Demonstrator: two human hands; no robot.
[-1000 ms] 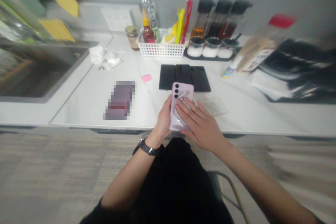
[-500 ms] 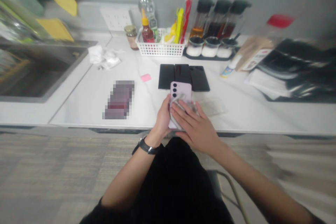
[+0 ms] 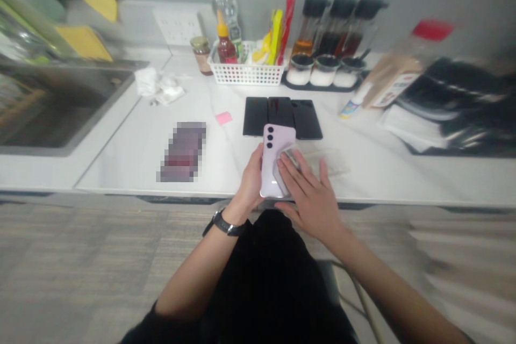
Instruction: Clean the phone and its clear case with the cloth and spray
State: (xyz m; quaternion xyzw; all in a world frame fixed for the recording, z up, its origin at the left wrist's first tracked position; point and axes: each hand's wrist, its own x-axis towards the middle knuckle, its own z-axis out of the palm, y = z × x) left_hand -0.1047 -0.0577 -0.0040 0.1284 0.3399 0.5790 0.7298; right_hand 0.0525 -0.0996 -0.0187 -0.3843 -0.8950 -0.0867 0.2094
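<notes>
My left hand [image 3: 252,174] grips a lilac phone [image 3: 268,169] along its left side, the back with its camera lenses turned up. It is held at the counter's front edge. My right hand [image 3: 310,191] presses a thin whitish cloth [image 3: 281,177] against the right part of the phone's back, fingers stretched over it. Just beyond the phone, dark phones [image 3: 256,115] lie side by side. Partly behind my right fingers is a flat, clear item [image 3: 332,160], perhaps a phone case or a bag. A blurred-out purplish rectangle [image 3: 183,153] lies to the left.
Behind stand a white basket [image 3: 248,75] with bottles and packets, and a rack of condiment jars [image 3: 298,72]. Crumpled tissues [image 3: 167,88] lie near the sink [image 3: 76,145]. A pink slip [image 3: 223,117] rests mid-counter. At right are a red-capped container [image 3: 397,80] and black bags [image 3: 463,102].
My right hand has slid the cloth right across the phone's back, uncovering more of its left and lower part. My left hand keeps its hold.
</notes>
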